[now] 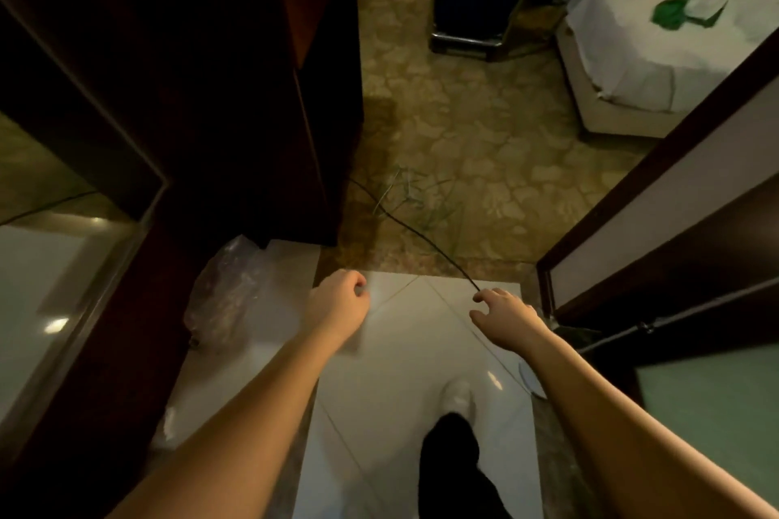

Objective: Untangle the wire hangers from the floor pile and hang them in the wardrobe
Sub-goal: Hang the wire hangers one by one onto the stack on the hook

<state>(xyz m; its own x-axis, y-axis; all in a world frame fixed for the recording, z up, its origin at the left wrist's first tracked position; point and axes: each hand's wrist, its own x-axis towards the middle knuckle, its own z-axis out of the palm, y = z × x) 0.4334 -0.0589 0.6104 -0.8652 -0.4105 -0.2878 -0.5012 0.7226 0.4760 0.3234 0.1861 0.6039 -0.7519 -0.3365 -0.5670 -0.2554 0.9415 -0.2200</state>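
Open floor (463,131) between dark cabinets (236,97)

We see both of our forearms bare, with no sleeves reaching the wrists, and no rings, watch or bracelets on the left hand (339,301) or the right hand (508,316). Below, our leg (453,464) wears dark trousers, and a white sock (458,395) covers the foot.

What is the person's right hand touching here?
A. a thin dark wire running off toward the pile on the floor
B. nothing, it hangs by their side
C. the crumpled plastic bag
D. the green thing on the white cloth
A: the right hand has its fingertips at the near end of a thin dark wire, which runs away across the floor to the hanger pile.
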